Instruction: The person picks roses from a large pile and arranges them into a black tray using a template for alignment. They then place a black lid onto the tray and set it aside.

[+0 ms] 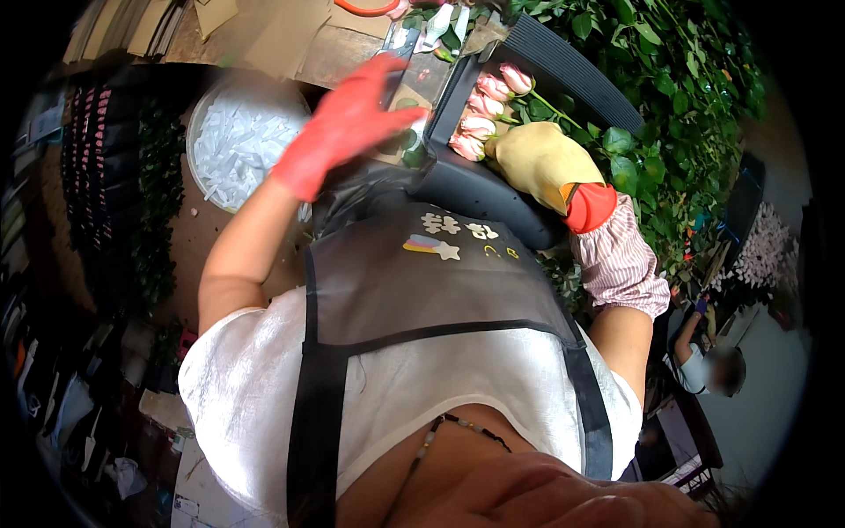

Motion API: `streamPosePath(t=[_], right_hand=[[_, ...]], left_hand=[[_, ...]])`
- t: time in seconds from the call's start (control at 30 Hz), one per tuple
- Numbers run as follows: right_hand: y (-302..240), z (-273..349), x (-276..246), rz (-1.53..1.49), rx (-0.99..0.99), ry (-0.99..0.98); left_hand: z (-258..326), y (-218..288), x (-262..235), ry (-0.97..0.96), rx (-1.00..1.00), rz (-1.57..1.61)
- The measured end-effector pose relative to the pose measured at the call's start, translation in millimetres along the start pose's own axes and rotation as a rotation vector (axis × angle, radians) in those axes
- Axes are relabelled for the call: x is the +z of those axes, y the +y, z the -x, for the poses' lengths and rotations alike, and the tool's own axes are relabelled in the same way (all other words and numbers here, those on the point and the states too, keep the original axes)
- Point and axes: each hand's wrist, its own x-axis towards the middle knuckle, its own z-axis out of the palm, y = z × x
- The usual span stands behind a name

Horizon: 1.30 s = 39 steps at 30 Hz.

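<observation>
Reaching forward, the left hand (pixel 343 123) in a red glove lies with its fingers stretched out and spread, released, holding nothing; the fingertips rest on or just above a clear flat panel (pixel 421 84) on the bench, and I cannot tell whether they touch it. Just beyond those fingertips lie scissors-like tools (pixel 440 25). Beside the wrist, on the outer side, sits a round white tub (pixel 238 141) filled with small white tubes. The right hand (pixel 541 163) wears a tan glove with a red cuff and is curled around the stems of a bunch of pink roses (pixel 487 110), gripping them. The buds stand in a row just past its fingers, pressed against a dark ribbed tray (pixel 563 62). Green foliage (pixel 669 79) spreads beyond the knuckles.
</observation>
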Motion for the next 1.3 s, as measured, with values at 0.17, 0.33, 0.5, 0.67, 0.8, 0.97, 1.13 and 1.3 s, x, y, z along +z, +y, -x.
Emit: streamPosePath(t=[0.17,0.33,0.5,0.67,0.8,0.97,1.13,1.3], right_hand=[[8.9,9.1,7.0,-0.089,-0.021,0.084],[6.6,31.2,24.6,-0.326,0.164,0.573],[-2.5,-3.5,32.1,-0.241,0.194,0.425],[-0.6,-0.6,25.5,-0.173,0.099,0.355],[0.7,2.6,24.3,-0.186,0.081,0.347],[5.7,15.6,39.2,-0.390,0.191,0.711],[15.4,-11.7,57.5,-0.368,0.146,0.725],[12.6,-9.9,43.6,-0.162,0.190,0.558]], left_hand=[[-40.0,2.0,66.6,-0.207,0.154,0.035],[-41.1,-0.2,71.6,-0.275,0.177,0.120],[-45.0,0.9,71.8,-0.266,0.242,0.055],[-46.3,20.0,60.3,-0.343,0.071,0.147],[-50.0,13.1,73.0,-0.204,0.082,0.156],[-48.3,-7.5,84.0,-0.117,0.179,0.143],[-46.2,0.9,79.6,-0.151,0.101,0.213],[-57.8,31.0,70.1,-0.128,-0.033,0.222]])
